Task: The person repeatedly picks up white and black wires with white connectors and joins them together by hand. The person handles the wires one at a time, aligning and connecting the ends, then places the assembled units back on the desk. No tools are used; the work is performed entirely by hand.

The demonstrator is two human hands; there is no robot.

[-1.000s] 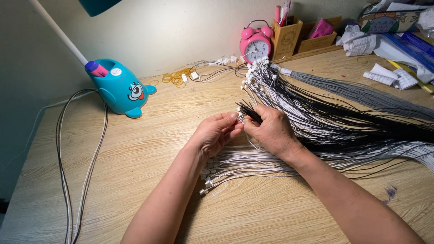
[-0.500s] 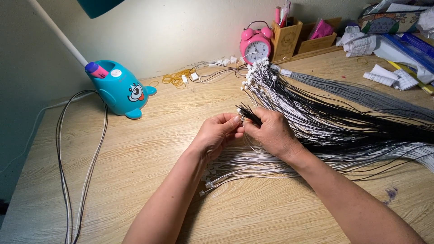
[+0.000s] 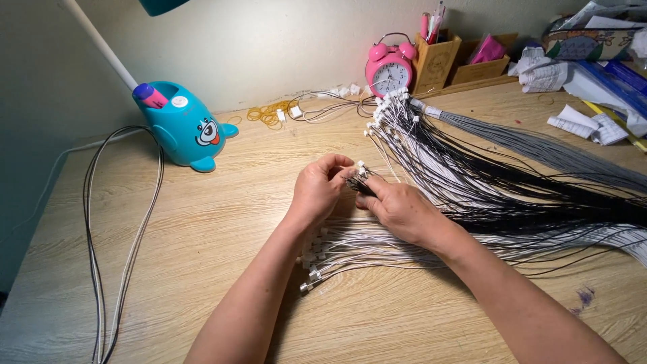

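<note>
My left hand and my right hand meet over the middle of the wooden desk. Both pinch a small bunch of thin black wires tipped with little white connectors, held between the fingertips. Under my hands lies a fan of white wires with white plugs pointing left. A bigger spread of black and white wires runs off to the right, its plugs near the clock. A grey wire bundle lies beyond it.
A turquoise whale-shaped lamp base stands at the back left, with cables looping down the desk's left side. A pink alarm clock, a wooden pen holder, yellow rubber bands and papers line the back.
My hands have stayed in the same place. Only the fingers have shifted slightly on the small bunch of wires.
</note>
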